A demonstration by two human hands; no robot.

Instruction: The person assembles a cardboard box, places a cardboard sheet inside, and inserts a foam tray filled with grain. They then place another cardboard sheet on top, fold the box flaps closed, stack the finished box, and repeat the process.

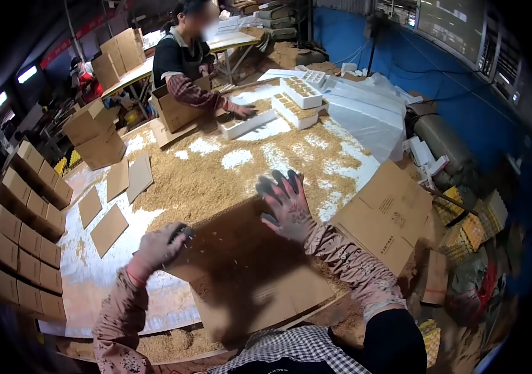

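An opened cardboard box [266,293] stands at the near edge of the table, its inside in shadow. My left hand [161,247], in a grey-dipped glove, is at the box's left upper edge with its fingers bent over it. At the box's far right edge my right hand [287,209], gloved too, lies against the cardboard with fingers spread. Beyond the box, loose brown husk-like material [197,184] covers much of the white tabletop. Flat cardboard pieces [109,230] lie to the left, and a flattened carton [387,215] to the right.
Across the table a co-worker [185,75] reaches toward a white foam tray [249,124]. More foam trays [297,103] stand beside it. Stacked small cartons [26,243] line the left side, with a larger box [94,136] behind. Yellow egg-crate sheets [465,230] are at right.
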